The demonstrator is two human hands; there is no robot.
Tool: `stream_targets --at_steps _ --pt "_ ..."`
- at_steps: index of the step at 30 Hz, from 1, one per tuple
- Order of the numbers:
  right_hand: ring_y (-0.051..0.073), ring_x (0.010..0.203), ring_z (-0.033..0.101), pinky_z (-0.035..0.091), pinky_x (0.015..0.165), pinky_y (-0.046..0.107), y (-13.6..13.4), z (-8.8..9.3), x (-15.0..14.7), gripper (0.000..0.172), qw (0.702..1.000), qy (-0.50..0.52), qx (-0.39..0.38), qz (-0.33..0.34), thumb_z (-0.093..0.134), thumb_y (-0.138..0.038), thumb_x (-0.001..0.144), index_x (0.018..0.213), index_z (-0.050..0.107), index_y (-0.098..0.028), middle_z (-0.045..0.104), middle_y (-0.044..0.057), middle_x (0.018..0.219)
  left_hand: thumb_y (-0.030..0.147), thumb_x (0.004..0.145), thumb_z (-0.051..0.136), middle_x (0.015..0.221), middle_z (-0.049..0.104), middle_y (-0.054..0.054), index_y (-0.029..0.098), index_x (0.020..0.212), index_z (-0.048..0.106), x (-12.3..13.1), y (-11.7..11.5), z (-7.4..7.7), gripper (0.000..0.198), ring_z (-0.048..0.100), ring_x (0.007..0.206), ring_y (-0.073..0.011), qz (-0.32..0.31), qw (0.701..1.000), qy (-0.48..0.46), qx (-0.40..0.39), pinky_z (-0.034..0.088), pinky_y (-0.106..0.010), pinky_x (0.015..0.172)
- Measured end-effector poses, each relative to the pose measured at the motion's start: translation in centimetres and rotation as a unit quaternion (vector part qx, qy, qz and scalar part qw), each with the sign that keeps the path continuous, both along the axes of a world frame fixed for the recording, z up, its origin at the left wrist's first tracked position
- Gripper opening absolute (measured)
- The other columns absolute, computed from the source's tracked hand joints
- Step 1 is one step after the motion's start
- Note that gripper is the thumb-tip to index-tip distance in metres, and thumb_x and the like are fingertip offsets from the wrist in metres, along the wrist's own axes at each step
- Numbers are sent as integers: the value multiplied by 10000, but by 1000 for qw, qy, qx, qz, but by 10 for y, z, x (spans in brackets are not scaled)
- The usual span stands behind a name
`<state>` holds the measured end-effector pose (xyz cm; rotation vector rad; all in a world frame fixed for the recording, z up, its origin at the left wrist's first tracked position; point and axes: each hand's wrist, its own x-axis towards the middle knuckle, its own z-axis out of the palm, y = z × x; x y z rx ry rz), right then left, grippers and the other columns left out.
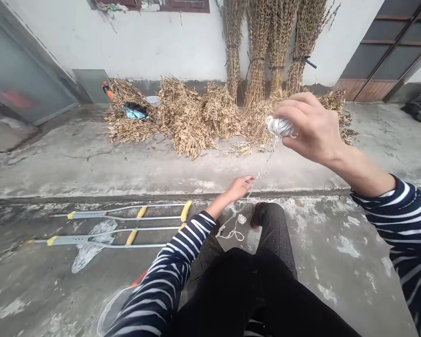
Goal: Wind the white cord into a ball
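Observation:
My right hand (pixel 310 126) is raised at the right of the view, its fingers wrapped round a ball of white string (pixel 281 127). A thin strand (pixel 265 164) runs down from the ball to my left hand (pixel 241 187), whose fingers are closed on it, lower and nearer the middle. Below, between my feet, a loose loop of white string (pixel 234 232) lies on the concrete beside a small white clump (pixel 242 218).
Two crutches (pixel 119 217) lie on the ground at the left, over a clear plastic bag (pixel 93 245). Dried plants (pixel 192 117) are heaped along the wall, with upright tied bundles (pixel 257 61) behind. A low concrete step edge (pixel 319 192) crosses ahead.

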<state>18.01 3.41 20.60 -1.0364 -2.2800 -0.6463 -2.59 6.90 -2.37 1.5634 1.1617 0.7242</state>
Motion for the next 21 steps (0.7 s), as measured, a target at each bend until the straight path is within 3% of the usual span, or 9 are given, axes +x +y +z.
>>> stream_targets --at_steps 2,5,8,11,14,18,21 --pt "328 1234 612 502 620 360 2 -9 -2 381 1000 -6 -4 11 603 -176 872 1231 665 -288 739 47 1290 182 832 737 1166 776 -89 171 1123 758 7 -12 2 292 706 1122 -226 11 996 -81 27 492 -395 1113" --pt "311 1220 617 491 609 331 6 -25 -9 369 1000 -11 -6 26 624 -205 866 1224 660 -289 746 45 1280 258 849 759 1200 771 -115 155 1152 733 10 -23 28 320 700 1168 -224 11 975 -218 49 488 -367 1110" --pt "301 1209 620 492 606 321 11 -37 -16 382 999 -9 -5 33 617 -192 856 1225 661 -280 749 51 1265 328 808 814 1026 795 -92 149 1036 751 13 -33 57 297 724 1059 -219 23 964 -257 57 500 -362 1066" --pt "295 1209 621 509 614 317 17 -48 -19 408 999 -2 -5 48 592 -160 850 1240 658 -260 745 58 1267 404 835 787 803 765 -63 144 806 737 12 -49 73 266 730 943 -213 20 962 -268 49 500 -363 1037" --pt "297 1210 618 535 631 319 22 -64 -16 425 997 16 -8 70 594 -172 859 1275 645 -240 735 67 1273 469 908 715 722 741 -56 147 812 718 2 -66 75 337 742 921 -230 -42 945 -325 0 506 -377 1006" --pt "313 1250 597 587 725 371 23 -84 -14 442 994 34 -31 95 612 -180 860 1296 637 -243 709 68 1301 516 919 696 651 718 -50 156 919 695 -18 -73 66 360 761 906 -274 -129 914 -373 -96 513 -411 956" --pt "308 1260 595 602 786 398 22 -94 -17 444 993 43 -33 105 584 -123 837 1263 644 -234 707 65 1295 547 889 716 735 760 -88 141 867 710 -22 -66 56 407 748 941 -274 -111 940 -310 -93 486 -407 990"
